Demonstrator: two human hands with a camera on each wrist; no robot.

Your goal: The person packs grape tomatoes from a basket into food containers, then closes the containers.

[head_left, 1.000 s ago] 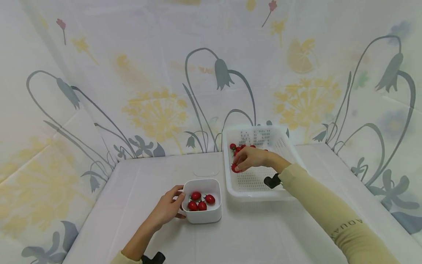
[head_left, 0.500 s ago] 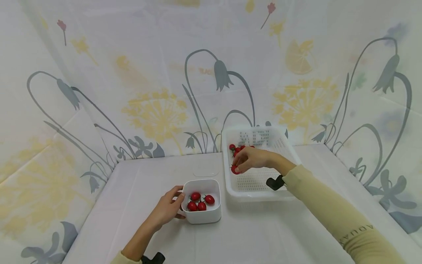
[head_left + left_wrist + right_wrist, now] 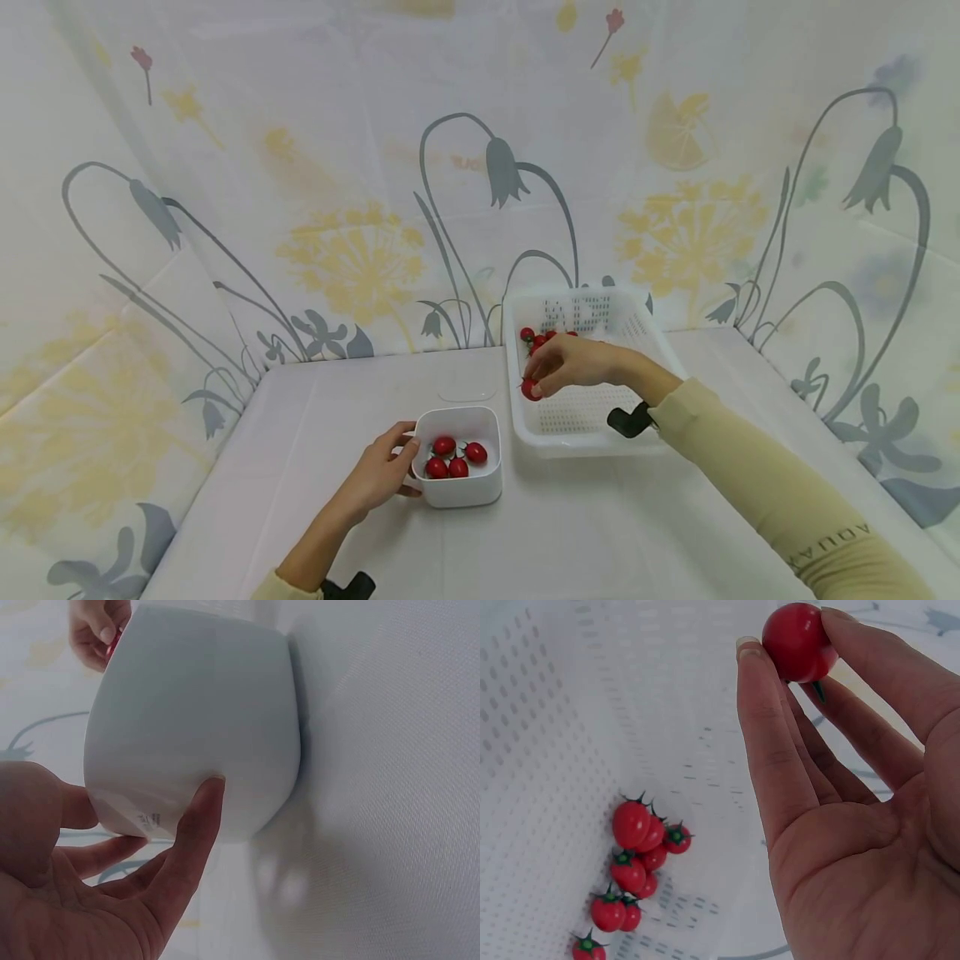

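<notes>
In the head view, a small white container (image 3: 465, 493) stands on the table with several red cherry tomatoes (image 3: 458, 467) in it. My left hand (image 3: 378, 472) holds this container at its left side, with thumb and fingers spread around the wall, as the left wrist view also shows. Over the left part of a white perforated basket (image 3: 577, 448), my right hand (image 3: 573, 364) pinches one cherry tomato (image 3: 799, 641) between thumb and fingertips. Its green stem points down toward the palm. More cherry tomatoes (image 3: 628, 872) lie along the basket's side below the hand.
The basket stands right of and behind the small container, near a flower-printed backdrop (image 3: 360, 267). A white cloth covers the table (image 3: 337, 400). Dark wrist-worn devices (image 3: 630, 420) sit at both cuffs.
My right hand has shifted slightly left and down with the cherry tomato, toward the basket's left rim. The left hand and small container stay in place.
</notes>
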